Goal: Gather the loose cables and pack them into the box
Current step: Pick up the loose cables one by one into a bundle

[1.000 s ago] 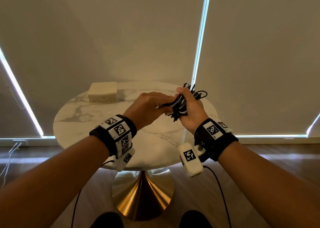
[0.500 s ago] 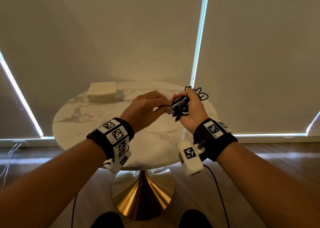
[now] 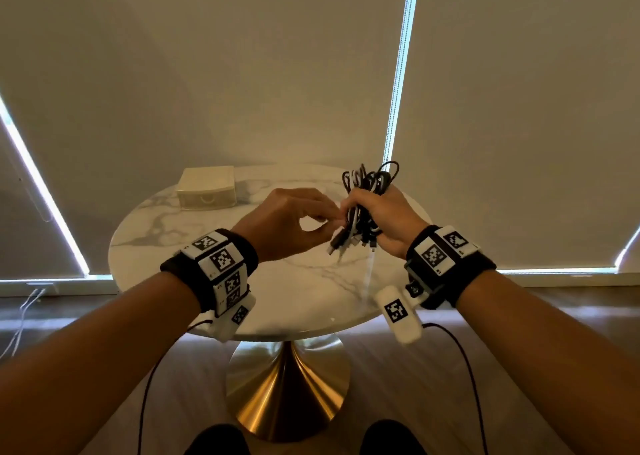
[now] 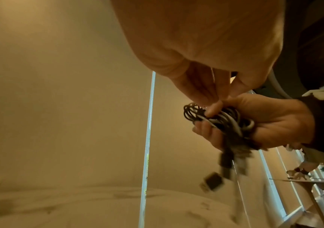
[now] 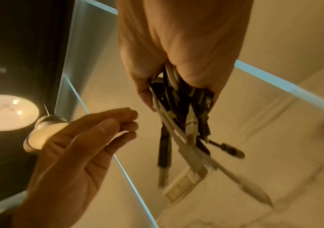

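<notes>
My right hand (image 3: pixel 384 226) has its fingers (image 4: pixel 206 129) curled tight round the cable bundle (image 3: pixel 363 208), and I hold it in the air above the right half of the worktop (image 3: pixel 194 236), clear of the surface. The bundle's long axis stands close to upright: the looped ends fan out above my fist toward the far edge, while the plugs (image 5: pixel 188 154) hang loose below it, pointing down at the marble.

My left hand (image 3: pixel 287 222) is just beside the bundle on its left. In the head view thumb and forefinger seem to close on a strand at the bundle's side; in the right wrist view the fingers lie nearly straight and close together, holding nothing I can make out. I judge it relaxed, its fingertips at most touching the cables.

The box (image 3: pixel 206 192) sits near the far left edge of the worktop, well apart from the bundle, and seems to show a shut drawer front with a small pull. So the box lies forward and to the left of my fist, and the left hand is the nearer one to it. I reckon the left should free the way in while the right carries the bundle across, plugs first, since those dangling ends could snag on the rim.
</notes>
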`<move>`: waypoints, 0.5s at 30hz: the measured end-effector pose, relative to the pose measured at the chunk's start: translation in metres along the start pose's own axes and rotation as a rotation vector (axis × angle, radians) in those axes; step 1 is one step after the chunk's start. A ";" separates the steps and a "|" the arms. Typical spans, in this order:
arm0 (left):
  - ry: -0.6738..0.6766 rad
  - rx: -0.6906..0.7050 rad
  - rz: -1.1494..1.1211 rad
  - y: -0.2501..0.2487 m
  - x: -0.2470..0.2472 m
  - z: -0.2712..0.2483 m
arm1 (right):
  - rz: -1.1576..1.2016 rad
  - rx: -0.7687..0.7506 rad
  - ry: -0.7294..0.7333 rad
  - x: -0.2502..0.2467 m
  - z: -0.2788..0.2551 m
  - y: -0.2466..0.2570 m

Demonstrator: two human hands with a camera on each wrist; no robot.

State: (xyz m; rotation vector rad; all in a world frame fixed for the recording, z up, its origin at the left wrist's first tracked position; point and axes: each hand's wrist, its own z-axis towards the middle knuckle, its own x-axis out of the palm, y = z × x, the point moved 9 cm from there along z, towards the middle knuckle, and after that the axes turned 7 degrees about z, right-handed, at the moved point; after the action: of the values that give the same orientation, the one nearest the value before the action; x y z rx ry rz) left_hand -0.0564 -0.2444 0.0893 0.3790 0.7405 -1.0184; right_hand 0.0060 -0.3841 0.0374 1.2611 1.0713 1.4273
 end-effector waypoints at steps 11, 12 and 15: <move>0.478 -0.051 0.601 0.020 0.035 0.019 | -0.851 0.257 0.469 0.032 -0.016 -0.016; 0.522 -0.070 0.622 0.022 0.040 0.018 | -0.900 0.257 0.491 0.034 -0.018 -0.016; 0.625 -0.152 0.602 0.028 0.051 0.013 | -1.028 0.268 0.510 0.034 -0.020 -0.016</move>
State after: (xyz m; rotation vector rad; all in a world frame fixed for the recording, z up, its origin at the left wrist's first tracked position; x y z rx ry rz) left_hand -0.0113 -0.2706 0.0606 0.7493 1.1617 -0.2591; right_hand -0.0139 -0.3482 0.0269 0.3238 1.9254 0.7938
